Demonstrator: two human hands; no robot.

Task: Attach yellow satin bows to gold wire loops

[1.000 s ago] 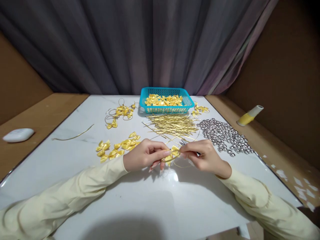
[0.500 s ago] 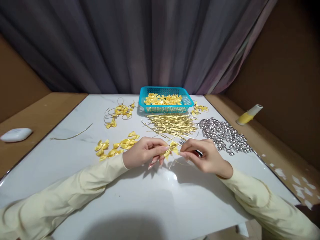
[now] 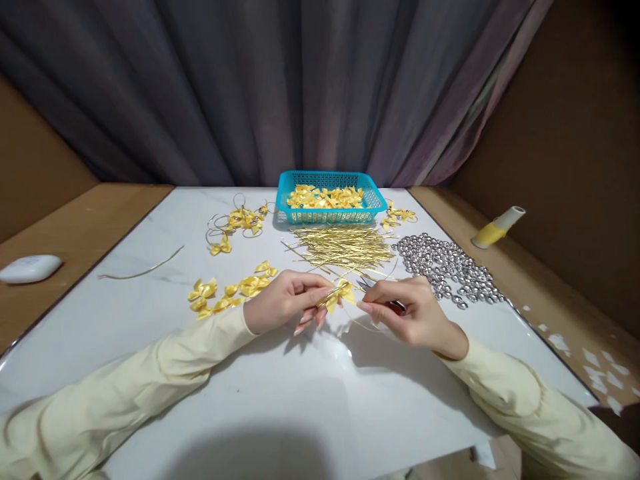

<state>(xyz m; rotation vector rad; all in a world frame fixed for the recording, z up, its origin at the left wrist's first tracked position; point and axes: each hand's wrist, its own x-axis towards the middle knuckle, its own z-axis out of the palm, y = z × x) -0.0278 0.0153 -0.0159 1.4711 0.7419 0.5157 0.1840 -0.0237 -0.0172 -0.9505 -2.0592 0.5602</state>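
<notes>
Between thumb and fingers my left hand (image 3: 287, 303) pinches a yellow ribbon bow (image 3: 345, 295), with gold cord (image 3: 334, 291) lying across its middle. My right hand (image 3: 413, 310) is closed just to the right of the bow. In it is a dark-handled tool with thin metal tips (image 3: 363, 285), which looks like small scissors; most of it is hidden by the fingers. A thin loop of cord (image 3: 363, 325) hangs below, between the two hands. Behind them lies a pile of cut gold cords (image 3: 343, 248).
A blue basket (image 3: 283, 193) of yellow bows stands at the back. Loose bows (image 3: 215, 303) lie left, with corded bows (image 3: 245, 219) behind. Silver beads (image 3: 445, 263) spread at right. A yellow-and-white tube (image 3: 497, 228), a white mouse-like object (image 3: 30, 269) and a single cord (image 3: 145, 271) flank them.
My left hand has shifted slightly left with the bow, and the gap to my right hand's fingertips is a little wider. My right hand has barely moved.
</notes>
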